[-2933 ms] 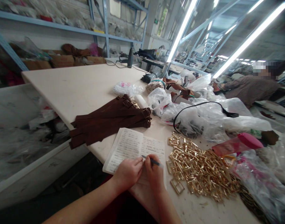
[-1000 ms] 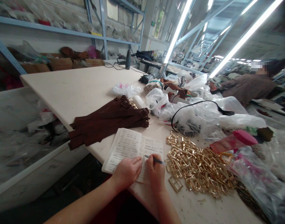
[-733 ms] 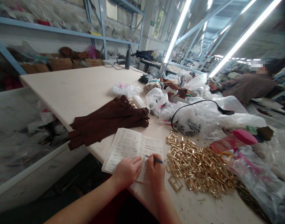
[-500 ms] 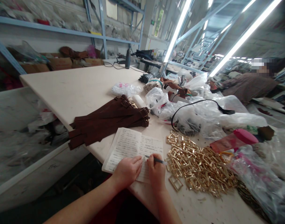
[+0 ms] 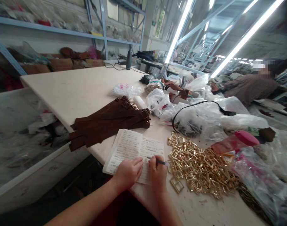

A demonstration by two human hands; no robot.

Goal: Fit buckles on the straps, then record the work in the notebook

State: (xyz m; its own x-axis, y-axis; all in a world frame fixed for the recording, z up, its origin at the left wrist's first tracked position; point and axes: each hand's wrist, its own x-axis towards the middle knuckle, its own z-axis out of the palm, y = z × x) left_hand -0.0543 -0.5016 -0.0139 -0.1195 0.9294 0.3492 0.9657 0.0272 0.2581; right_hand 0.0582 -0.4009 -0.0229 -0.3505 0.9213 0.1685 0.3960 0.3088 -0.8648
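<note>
1. Spreading across the far side of a long cream tabletop [image 5: 70,91], clear plastic bags [image 5: 204,121] lie heaped together.
2. A loose pile of gold rectangular buckles [image 5: 199,168] sits just right of the writing area; dark brown leather straps [image 5: 105,130] lie stacked to its left.
3. An open handwritten notebook [image 5: 125,146] lies near the tabletop's edge.
4. Close together but not touching, the left hand [image 5: 128,173] rests on the page while the right hand [image 5: 158,174] grips a black pen [image 5: 157,161].
5. A careless sweep of the right wrist could scatter buckles or smear the page.
</note>
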